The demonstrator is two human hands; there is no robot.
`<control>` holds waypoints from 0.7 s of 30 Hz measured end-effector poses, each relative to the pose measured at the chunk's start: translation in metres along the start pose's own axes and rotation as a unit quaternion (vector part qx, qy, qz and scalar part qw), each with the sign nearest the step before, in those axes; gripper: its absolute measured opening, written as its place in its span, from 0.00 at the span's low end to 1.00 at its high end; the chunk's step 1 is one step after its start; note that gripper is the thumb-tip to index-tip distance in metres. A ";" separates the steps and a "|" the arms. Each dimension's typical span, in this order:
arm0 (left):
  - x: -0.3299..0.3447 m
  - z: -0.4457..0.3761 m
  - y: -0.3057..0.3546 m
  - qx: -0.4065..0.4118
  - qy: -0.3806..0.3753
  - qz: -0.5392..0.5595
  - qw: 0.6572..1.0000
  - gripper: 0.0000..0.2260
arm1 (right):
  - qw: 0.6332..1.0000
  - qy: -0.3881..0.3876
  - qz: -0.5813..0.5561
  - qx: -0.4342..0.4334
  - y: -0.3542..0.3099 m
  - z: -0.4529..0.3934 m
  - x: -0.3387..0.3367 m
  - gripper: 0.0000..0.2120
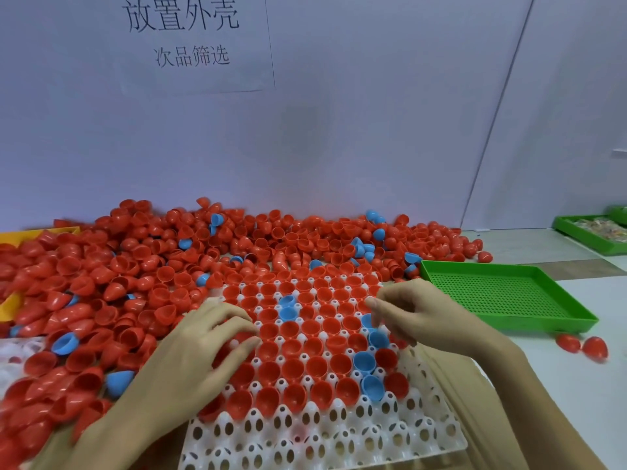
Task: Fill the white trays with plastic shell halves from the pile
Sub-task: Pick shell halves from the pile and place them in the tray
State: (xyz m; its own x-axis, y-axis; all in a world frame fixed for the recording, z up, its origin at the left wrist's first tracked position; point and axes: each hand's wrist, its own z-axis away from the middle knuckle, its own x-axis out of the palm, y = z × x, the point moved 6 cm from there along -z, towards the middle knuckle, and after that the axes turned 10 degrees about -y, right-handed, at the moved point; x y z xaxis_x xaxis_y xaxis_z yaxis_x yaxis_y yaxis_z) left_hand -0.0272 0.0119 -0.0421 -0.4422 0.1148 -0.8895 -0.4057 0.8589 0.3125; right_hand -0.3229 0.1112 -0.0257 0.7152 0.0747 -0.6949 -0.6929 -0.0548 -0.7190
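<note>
The person is working through the filling step: the white tray on the desk is holding red and blue shell halves in most of its far and middle cups, while the nearest rows are sitting empty. The left hand is lying with curled fingers over the tray's left edge (whether it is gripping a shell I cannot tell). The right hand is hovering over the right side, fingertips drawn together, contents unclear. The pile is spreading behind and left; next, shells need seating cup-up in the near rows.
</note>
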 end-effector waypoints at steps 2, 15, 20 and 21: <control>-0.002 0.001 -0.007 -0.007 0.010 -0.018 1.000 0.17 | 0.998 0.060 0.005 -0.008 0.003 -0.004 -0.002 0.15; -0.012 0.002 -0.002 0.018 0.008 -0.065 0.998 0.18 | 0.972 0.169 0.163 0.001 0.004 -0.111 -0.010 0.20; -0.010 0.004 0.000 0.033 -0.015 -0.078 0.996 0.19 | 0.970 0.087 0.225 0.022 0.015 -0.166 -0.006 0.27; -0.010 0.004 -0.001 0.033 -0.016 -0.076 0.996 0.19 | 0.967 0.071 0.243 0.026 0.016 -0.176 -0.004 0.27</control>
State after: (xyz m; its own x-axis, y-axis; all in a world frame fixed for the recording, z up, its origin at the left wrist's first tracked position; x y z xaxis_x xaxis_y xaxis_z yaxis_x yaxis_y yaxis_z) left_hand -0.0194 0.0122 -0.0349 -0.3538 -0.0040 -0.9353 -0.4124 0.8982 0.1522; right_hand -0.3209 -0.0654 -0.0365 0.3067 -0.0842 -0.9481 -0.9514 0.0012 -0.3079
